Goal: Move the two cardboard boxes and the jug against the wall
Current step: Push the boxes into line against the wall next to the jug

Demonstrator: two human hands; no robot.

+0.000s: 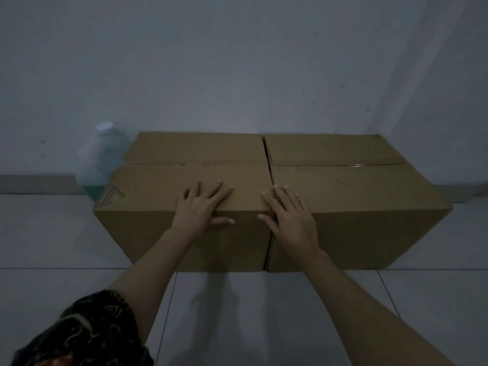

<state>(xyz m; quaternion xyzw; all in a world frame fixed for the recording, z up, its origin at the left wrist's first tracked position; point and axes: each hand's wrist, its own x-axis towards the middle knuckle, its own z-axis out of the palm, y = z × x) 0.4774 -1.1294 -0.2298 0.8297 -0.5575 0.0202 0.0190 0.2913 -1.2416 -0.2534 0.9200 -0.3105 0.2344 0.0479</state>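
Two closed brown cardboard boxes, the left box [190,180] and the right box [351,186], sit touching side by side on the pale tiled floor [52,233], backs at the grey wall [211,62]. A translucent plastic jug [99,159] stands just left of them. The left hand [203,204] and right hand [287,215] lie flat, fingers spread, gripping nothing

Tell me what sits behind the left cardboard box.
A clear plastic jug with a white cap and green liquid stands behind the left brown cardboard box's far left corner, by the wall. The box hides its base, and whether they touch.
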